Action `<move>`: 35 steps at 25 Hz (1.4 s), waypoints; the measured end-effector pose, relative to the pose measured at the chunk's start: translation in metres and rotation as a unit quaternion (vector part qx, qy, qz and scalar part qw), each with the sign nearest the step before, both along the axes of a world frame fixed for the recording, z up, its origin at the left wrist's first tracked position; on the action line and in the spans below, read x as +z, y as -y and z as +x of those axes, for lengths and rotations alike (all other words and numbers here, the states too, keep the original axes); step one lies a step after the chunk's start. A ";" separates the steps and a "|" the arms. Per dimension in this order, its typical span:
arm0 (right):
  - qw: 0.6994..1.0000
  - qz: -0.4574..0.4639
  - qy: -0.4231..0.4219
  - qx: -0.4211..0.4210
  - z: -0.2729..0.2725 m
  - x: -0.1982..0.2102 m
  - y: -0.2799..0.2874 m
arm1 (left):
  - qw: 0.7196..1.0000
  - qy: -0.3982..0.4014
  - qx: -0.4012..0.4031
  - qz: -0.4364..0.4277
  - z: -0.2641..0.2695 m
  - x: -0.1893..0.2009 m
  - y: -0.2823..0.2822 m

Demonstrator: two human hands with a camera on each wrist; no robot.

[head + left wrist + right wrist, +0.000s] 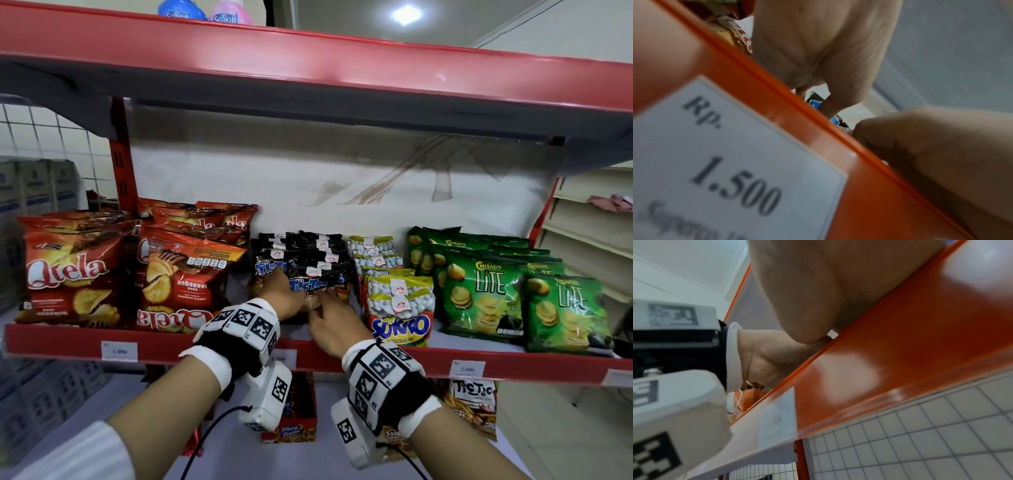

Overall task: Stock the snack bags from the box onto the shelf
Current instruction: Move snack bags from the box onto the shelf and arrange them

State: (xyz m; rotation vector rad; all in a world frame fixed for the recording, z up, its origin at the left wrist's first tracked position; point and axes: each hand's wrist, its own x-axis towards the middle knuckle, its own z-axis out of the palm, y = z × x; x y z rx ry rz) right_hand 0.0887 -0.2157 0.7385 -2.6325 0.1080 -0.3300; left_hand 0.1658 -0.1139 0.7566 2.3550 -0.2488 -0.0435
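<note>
At your eleven o'clock two softener bottles (205,12) stand; a white price tag (731,162) reads 1.500.

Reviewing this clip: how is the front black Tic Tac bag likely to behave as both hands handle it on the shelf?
The front Tic Tac bag looks like thin glossy film, so probably floppy and a bit slippery. It is small and puffy, likely light. Standing against its row between the left hand and right hand, it may tip forward if released.
</note>
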 end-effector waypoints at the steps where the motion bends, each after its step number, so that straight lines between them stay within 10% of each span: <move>1: 1.000 0.010 0.011 -0.003 0.000 -0.002 -0.001 | 1.000 -0.003 0.001 -0.003 0.001 -0.001 0.001; 23: 0.998 -0.007 0.050 0.023 -0.011 0.001 -0.007 | 0.984 0.066 -0.040 -0.159 -0.004 -0.024 -0.004; 35: 0.948 0.123 0.287 0.057 -0.036 0.033 -0.010 | 0.945 0.269 0.025 -0.185 -0.078 0.011 -0.067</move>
